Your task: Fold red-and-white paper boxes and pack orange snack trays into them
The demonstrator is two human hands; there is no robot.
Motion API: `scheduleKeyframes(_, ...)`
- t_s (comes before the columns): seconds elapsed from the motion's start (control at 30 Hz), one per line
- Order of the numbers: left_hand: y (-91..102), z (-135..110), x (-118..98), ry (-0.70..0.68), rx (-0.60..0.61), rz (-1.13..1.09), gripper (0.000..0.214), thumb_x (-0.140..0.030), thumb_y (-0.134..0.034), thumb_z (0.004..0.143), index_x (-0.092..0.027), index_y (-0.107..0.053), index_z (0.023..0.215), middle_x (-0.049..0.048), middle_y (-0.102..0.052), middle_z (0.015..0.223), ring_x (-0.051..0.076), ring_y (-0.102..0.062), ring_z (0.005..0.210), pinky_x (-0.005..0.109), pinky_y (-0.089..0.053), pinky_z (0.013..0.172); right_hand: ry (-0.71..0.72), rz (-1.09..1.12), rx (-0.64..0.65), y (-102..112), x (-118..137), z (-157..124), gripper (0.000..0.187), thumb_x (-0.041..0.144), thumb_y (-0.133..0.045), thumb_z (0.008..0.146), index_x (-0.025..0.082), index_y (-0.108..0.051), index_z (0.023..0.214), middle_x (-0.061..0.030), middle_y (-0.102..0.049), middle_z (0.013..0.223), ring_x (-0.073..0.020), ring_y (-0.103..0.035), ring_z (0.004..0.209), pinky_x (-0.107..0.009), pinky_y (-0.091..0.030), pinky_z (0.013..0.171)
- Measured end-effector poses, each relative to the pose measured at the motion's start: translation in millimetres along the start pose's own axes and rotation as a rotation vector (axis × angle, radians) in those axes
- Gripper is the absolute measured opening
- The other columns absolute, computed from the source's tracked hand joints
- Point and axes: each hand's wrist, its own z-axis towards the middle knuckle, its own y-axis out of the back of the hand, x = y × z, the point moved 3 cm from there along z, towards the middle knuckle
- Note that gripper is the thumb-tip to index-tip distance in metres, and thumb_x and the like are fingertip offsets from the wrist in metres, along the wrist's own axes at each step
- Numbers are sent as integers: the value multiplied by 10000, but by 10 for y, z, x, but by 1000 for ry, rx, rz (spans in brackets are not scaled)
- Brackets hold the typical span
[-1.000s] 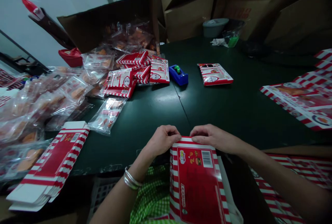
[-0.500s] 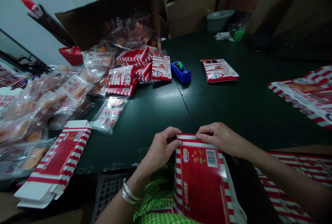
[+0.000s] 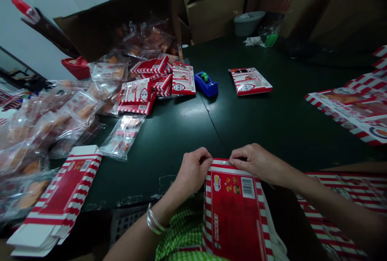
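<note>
A person's left hand [image 3: 193, 168] and right hand [image 3: 256, 162] pinch the top edge of a flat red-and-white striped carton [image 3: 234, 212], their fingers curled over it at either end of the edge. The carton tilts down over the person's lap, just off the near edge of the dark green counter [image 3: 256, 124], above a green checked cloth [image 3: 181, 228]. Silver bangles [image 3: 154, 220] circle the left wrist. To the left lie a stack of flat cartons [image 3: 63, 192] and heaped plastic bags [image 3: 122, 142]. Ahead sit finished red boxes [image 3: 183, 79], a blue tape dispenser [image 3: 206, 83] and another red box [image 3: 250, 81]. Printed sheets [image 3: 350, 112] lie to the right.
</note>
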Motion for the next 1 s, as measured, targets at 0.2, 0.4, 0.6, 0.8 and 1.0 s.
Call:
scheduleKeyframes(0.2,12,93,3,116,99,-140,143,-244,-614,685,-171,-534,591,-29,-541,560,105,-490,528,225,-409,526,21,24,17,34,-2,-3,291,407,-526,801,218,-714,684,-21,-720,674,-176,-641,590,-257,-442,520)
scheduleKeyframes(0.4,-99,-159,105,-3,19,-174,221,-246,-582,799,-190,-630,1007,30,-678,907,161,-603,801,268,-490,728,10,17,-16,69,-31,-43,309,427,-519,808,213,-709,691,-33,-710,676,-188,-642,605,-260,-446,519)
scheduleKeyframes(0.6,-130,-274,206,-31,-6,-245,267,-182,-572,821,-207,-560,1086,56,-688,1029,189,-630,937,294,-504,818,19,10,-40,27,-2,-80,324,441,-506,826,231,-700,673,-27,-705,676,-178,-632,590,-257,-431,508)
scheduleKeyframes(0.8,-130,-220,206,-19,25,-315,164,-185,-624,777,-175,-603,939,26,-673,887,158,-614,808,257,-494,737,22,-39,-8,29,-22,-142,366,461,-470,862,222,-692,695,-14,-688,655,-164,-616,575,-251,-424,513)
scheduleKeyframes(1.0,-123,-174,207,-19,58,-279,136,-203,-613,781,-153,-631,906,21,-647,845,136,-579,762,249,-473,711,62,-8,-24,83,34,-156,351,430,-438,889,209,-709,922,-30,-736,896,-191,-673,784,-264,-479,679)
